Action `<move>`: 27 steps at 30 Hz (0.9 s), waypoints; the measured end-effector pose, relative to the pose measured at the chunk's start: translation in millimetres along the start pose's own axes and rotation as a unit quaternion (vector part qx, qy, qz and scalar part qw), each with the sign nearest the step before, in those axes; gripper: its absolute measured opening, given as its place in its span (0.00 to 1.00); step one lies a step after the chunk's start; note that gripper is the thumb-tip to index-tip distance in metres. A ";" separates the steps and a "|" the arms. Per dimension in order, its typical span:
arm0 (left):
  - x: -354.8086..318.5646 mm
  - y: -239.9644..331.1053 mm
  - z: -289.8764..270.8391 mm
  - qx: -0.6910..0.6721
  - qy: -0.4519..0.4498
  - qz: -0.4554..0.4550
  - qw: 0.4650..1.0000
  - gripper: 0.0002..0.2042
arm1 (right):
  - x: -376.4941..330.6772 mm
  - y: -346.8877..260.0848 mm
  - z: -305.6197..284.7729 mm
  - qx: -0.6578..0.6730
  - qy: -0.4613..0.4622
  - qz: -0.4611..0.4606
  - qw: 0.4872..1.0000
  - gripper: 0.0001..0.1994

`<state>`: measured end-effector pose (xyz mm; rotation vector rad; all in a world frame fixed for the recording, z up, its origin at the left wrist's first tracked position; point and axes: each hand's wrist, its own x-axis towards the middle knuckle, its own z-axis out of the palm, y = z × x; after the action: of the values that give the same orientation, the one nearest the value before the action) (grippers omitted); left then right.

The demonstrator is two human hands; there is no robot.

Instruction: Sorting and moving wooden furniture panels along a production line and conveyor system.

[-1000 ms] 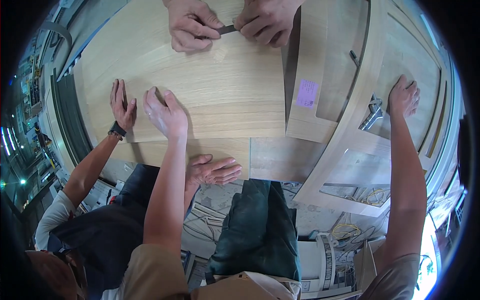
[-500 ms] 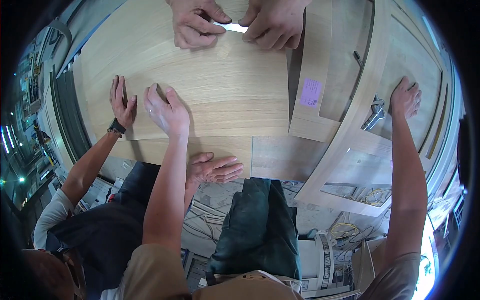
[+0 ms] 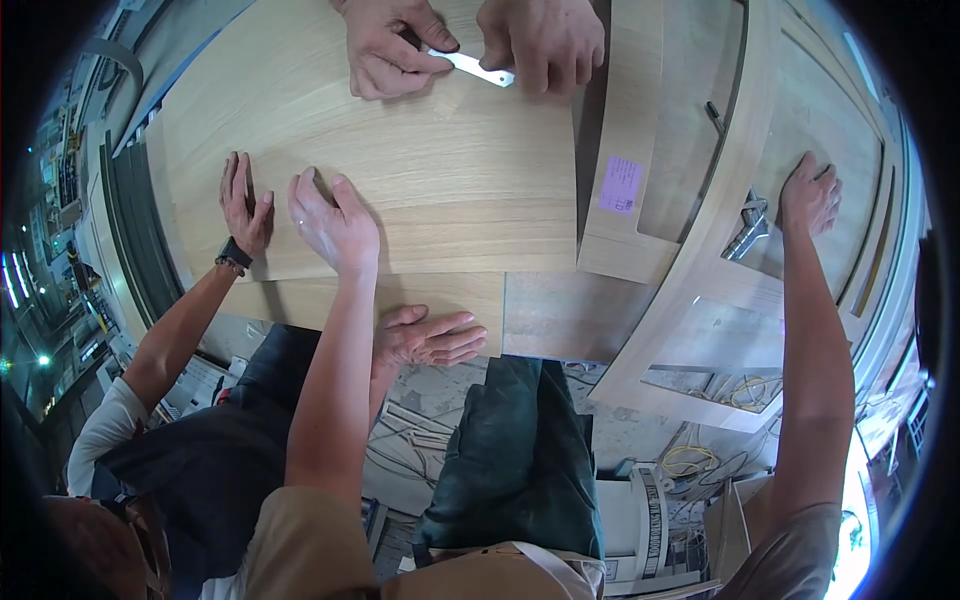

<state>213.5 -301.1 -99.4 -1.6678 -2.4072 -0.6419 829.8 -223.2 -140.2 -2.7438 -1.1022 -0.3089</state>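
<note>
Reaches up from the lower left of the frame with a tan-sleeved, bare-forearmed left arm (image 3: 330, 385), left hand (image 3: 338, 226) left of centre, fingers loosely bent. Stretches a short-sleeved right arm (image 3: 815, 380) along the right side, right hand (image 3: 812, 200) curled at upper right.

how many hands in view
6: co-worker's wristband hand and wearer's left hand, left; co-worker's lower hand, centre; wearer's right hand, far right; pinching hand and curled hand, top.

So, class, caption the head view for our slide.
Left hand over a pale wooden board, right hand on a framed panel; across, another person's hand holds a bright strip.
</note>
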 end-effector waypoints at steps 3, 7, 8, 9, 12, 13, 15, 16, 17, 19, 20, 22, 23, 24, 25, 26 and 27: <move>0.2 -0.2 0.8 -0.004 0.002 0.002 1.000 0.20 | -0.6 -0.1 0.2 0.004 -0.001 0.002 1.000 0.38; 0.8 -1.5 -1.1 -0.009 -0.005 -0.004 1.000 0.21 | -2.9 -2.7 -1.0 0.002 -0.008 0.004 1.000 0.37; 0.5 -0.7 -0.8 -0.019 -0.015 -0.010 1.000 0.22 | -1.3 -0.4 0.3 0.002 -0.007 0.004 1.000 0.37; 0.0 0.0 -0.4 -0.020 -0.015 -0.009 1.000 0.22 | 0.8 1.3 2.0 -0.002 -0.001 0.005 1.000 0.38; -0.3 -0.1 0.0 -0.021 -0.017 -0.011 1.000 0.22 | 2.0 3.8 5.3 -0.003 0.010 0.003 1.000 0.38; -0.5 -0.4 0.4 -0.015 -0.006 -0.001 1.000 0.21 | 1.7 4.1 6.1 0.000 0.014 -0.001 1.000 0.38; -0.4 -0.5 0.9 -0.009 0.005 0.009 1.000 0.20 | 2.2 4.5 6.6 0.000 0.013 -0.001 1.000 0.38; -0.3 -0.6 1.2 -0.003 0.005 0.008 1.000 0.20 | 2.9 4.9 6.6 0.001 0.013 -0.003 1.000 0.38; -0.3 -1.0 1.1 0.003 0.005 0.007 1.000 0.20 | 2.7 4.0 5.8 0.001 0.013 -0.002 1.000 0.38; -0.4 -1.8 0.8 0.005 0.003 0.011 1.000 0.20 | 1.8 2.1 4.3 0.001 0.008 0.001 1.000 0.38; 0.0 -2.5 0.4 0.007 0.002 0.014 1.000 0.20 | 1.5 1.4 4.2 0.002 0.008 0.001 1.000 0.38; 0.5 -3.5 -1.0 0.006 0.004 0.014 1.000 0.20 | 0.4 0.1 4.2 -0.002 0.010 0.001 1.000 0.38; -0.2 -2.5 -0.1 0.002 0.004 0.011 1.000 0.20 | 1.3 1.7 5.5 -0.003 0.011 0.002 1.000 0.38; -0.8 -1.7 0.4 0.000 0.003 0.012 1.000 0.20 | 2.0 2.9 7.3 -0.007 0.023 -0.002 1.000 0.38; -1.3 -0.9 0.8 -0.001 0.002 0.013 1.000 0.20 | 2.6 4.9 8.3 -0.010 0.036 -0.005 0.999 0.38; -0.4 -1.5 -0.4 0.001 0.003 0.014 1.000 0.20 | 1.3 4.1 7.5 -0.008 0.034 -0.003 0.999 0.38; 0.0 -1.4 -0.9 0.003 0.004 0.016 1.000 0.20 | 1.3 3.8 5.6 -0.004 0.020 -0.002 1.000 0.37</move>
<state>212.0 -301.9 -98.9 -1.6959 -2.3690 -0.6346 834.1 -223.7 -145.6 -2.7307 -1.0991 -0.3693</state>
